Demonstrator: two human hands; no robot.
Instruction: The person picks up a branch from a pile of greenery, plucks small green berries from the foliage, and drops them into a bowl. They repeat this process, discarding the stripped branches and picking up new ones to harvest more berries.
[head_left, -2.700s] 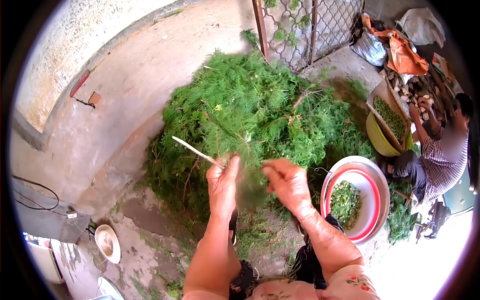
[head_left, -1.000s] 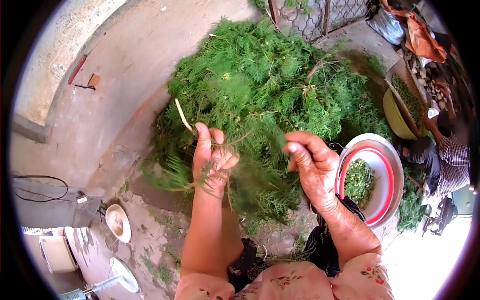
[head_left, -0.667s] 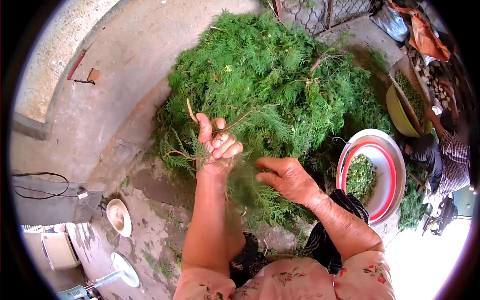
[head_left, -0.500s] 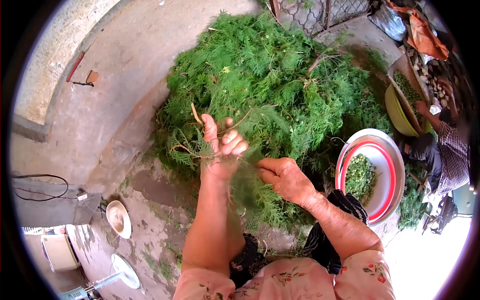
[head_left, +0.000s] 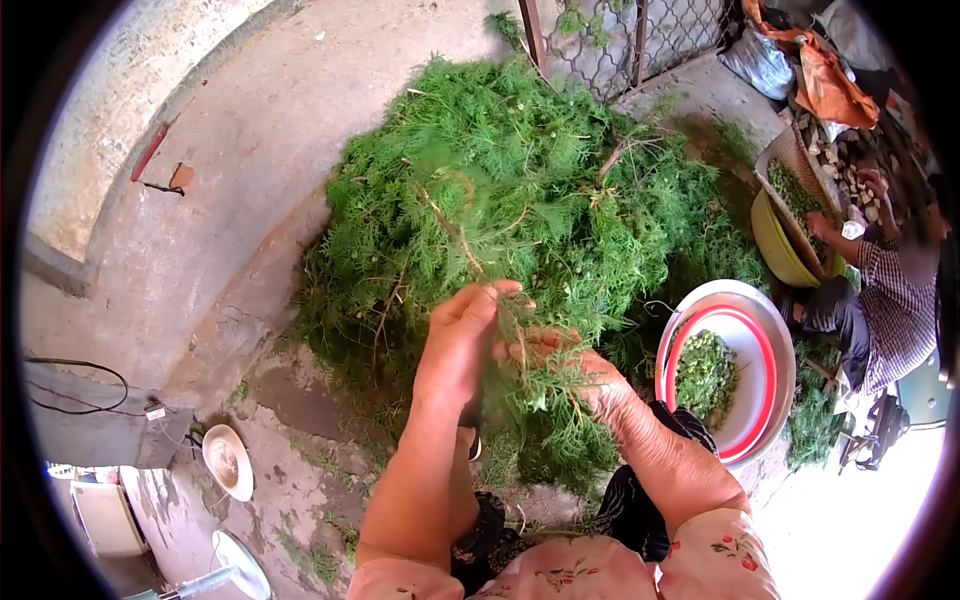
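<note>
My left hand (head_left: 458,335) is closed around the woody stem of a leafy evergreen branch (head_left: 560,405). The stem's brown upper end points up and away, over the heap. Right beside it, my right hand (head_left: 590,378) has its curled fingers in the branch's feathery green sprigs, which hang over them and partly hide them. Behind both hands lies a large heap of cut evergreen branches (head_left: 500,150). To the right, a metal basin with a red-rimmed white bowl (head_left: 757,385) contains small green pieces (head_left: 705,375).
At the right edge another person in a checked shirt (head_left: 905,315) reaches into a woven basket (head_left: 800,165) tilted over a yellow-green tub (head_left: 770,240). A straw hat (head_left: 228,462) and a white fan (head_left: 240,565) stand at lower left. A patterned fence (head_left: 590,50) is at the back.
My left hand, open with its thumb raised before, has come down and closed on the stem. My right hand has moved slightly lower, with a leafy branch now across its fingers.
</note>
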